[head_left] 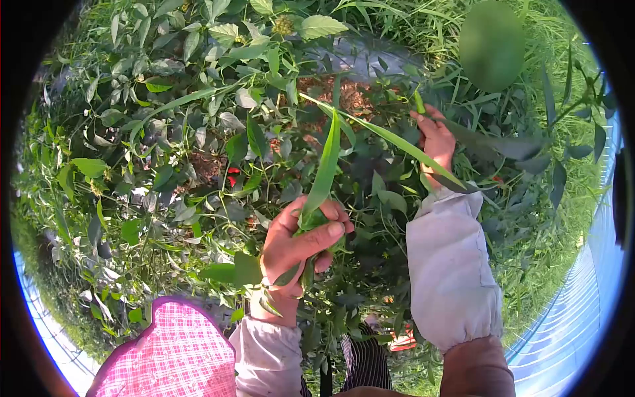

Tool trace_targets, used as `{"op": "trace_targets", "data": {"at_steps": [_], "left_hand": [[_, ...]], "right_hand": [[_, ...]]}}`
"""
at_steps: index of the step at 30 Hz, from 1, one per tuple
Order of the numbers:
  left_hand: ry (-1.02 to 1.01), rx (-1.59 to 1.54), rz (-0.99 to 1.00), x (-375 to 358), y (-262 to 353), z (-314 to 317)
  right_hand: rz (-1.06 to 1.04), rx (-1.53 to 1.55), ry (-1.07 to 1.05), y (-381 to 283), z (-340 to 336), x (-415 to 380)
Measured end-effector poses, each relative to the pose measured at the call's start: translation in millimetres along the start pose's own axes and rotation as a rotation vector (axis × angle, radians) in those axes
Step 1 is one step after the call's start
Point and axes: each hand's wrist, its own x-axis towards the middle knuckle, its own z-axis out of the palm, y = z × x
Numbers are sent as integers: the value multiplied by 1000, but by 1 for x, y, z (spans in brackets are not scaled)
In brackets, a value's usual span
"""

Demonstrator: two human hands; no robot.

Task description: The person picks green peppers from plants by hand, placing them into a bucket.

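My left hand (301, 241) is closed in the lower middle, its thumb bent over the curled fingers. Something green (312, 220) shows in its grasp; I cannot tell whether it is leaves or peppers. A long grass blade (325, 165) rises in front of this hand, and leaves overlap the wrist. At the upper right, my right hand (438, 135) reaches into the plants. Its thumb and forefinger pinch a small green chili pepper (419, 102), which points upward. Another long blade (397, 141) crosses in front of the right wrist.
Dense pepper plants (218, 152) surround both hands, with a red chili (233, 173) among the leaves on the left. Grey plastic sheeting (370, 58) and brown mulch (337, 92) lie behind. A pink checked cloth (175, 351) fills the lower left; leafy stems (562, 145) hang close at right.
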Motion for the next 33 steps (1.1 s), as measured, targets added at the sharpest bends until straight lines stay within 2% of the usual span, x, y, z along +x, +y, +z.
{"op": "trace_targets", "data": {"at_steps": [2,3,4,6,8,10,12,16,18,20,22,23,24,25,26,27,28,29,30,31,32,33], "left_hand": [[8,14,9,3,-4,-2],[14,20,21,4,-6,-2],[16,21,21,4,-7,-2],[63,69,-10,5,-6,0],[115,48,15,5,-5,9],[161,23,34,5,-3,13],[192,81,69,7,0,9],[265,35,79,4,10,8],[229,38,86,4,12,1],[255,-13,37,2,27,2],[256,-47,113,2,29,0],[253,-75,177,2,30,-1],[181,-106,197,-1,33,-2],[117,-143,214,-3,37,-4],[51,-179,229,-4,39,-7],[-61,-167,282,2,32,-16],[-127,-172,289,3,32,-18],[-156,-183,236,1,37,-18],[-184,-193,184,-2,44,-18],[-171,-191,194,-2,46,-16],[-167,-189,197,-1,47,-19],[-212,-192,260,0,47,-23]], "right_hand": [[77,564,34,-11,-7,1],[109,824,-45,-13,-16,6],[110,825,-46,-28,-12,-3],[135,629,-490,-66,-6,-33],[138,174,-699,-95,12,-77],[174,-19,-990,-128,47,-119],[-499,-694,-1040,-139,68,-139],[-618,-883,-998,-161,83,-149],[-567,-1055,-1009,-169,90,-152],[-616,-1029,-1056,-179,97,-143],[-275,-760,-1314,-199,103,-115],[-230,-445,-1129,-189,104,-99],[-92,-133,-792,-184,112,-79],[-125,123,-484,-165,122,-42],[-93,322,-269,-151,128,0],[82,509,-28,-128,132,43],[252,598,35,-101,138,84],[435,602,34,-70,146,113],[554,389,-59,-54,163,118],[452,108,-204,-43,187,108],[535,159,-600,-41,204,104],[539,161,-600,-30,245,74]]}}
